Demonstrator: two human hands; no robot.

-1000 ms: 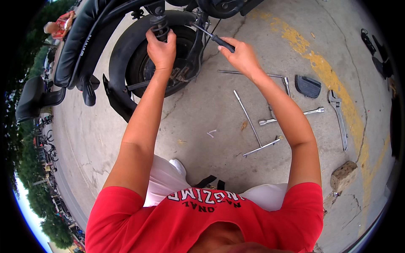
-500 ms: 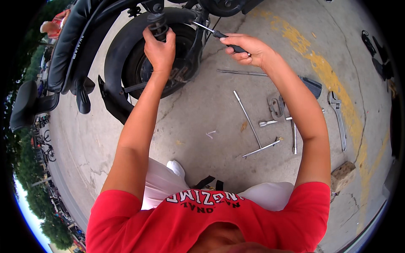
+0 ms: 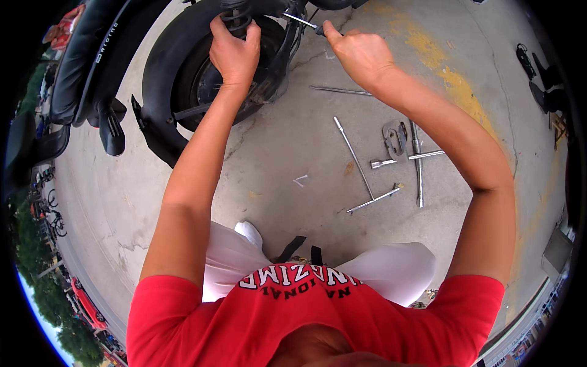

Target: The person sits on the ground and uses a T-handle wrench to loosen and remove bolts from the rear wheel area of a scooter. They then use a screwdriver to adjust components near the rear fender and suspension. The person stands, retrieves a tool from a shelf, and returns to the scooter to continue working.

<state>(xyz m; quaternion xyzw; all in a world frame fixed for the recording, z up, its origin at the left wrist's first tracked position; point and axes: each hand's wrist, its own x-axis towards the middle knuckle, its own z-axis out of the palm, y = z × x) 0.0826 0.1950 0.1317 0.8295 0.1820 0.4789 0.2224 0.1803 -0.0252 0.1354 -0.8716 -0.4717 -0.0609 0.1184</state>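
My right hand (image 3: 365, 56) was closed round the handle of a screwdriver (image 3: 299, 20), fingers folded so fully that most of the handle was hidden. The thumb lay forward toward the shaft, which I judge was for aiming it. The tip pointed left, up against the dark parts by the wheel (image 3: 199, 76); whether it sat in anything I could not tell.

My left hand (image 3: 235, 58) had its grip round a black coil spring (image 3: 236, 19) beside the wheel, thumb on one side and fingers on the other, opened only as far as the spring's width. That hold probably served to steady the part against the push of the screwdriver.

Farther out, a black mudguard (image 3: 158, 76) curved over the wheel, with the padded seat (image 3: 98, 49) to its left. On the concrete floor (image 3: 278, 147), right of centre, lay a T-shaped wrench (image 3: 353, 156), a slotted metal piece (image 3: 387, 142) and a cross-shaped wrench (image 3: 419, 177), likely set there to be within reach. A thin rod (image 3: 336, 90) ran under my right forearm.
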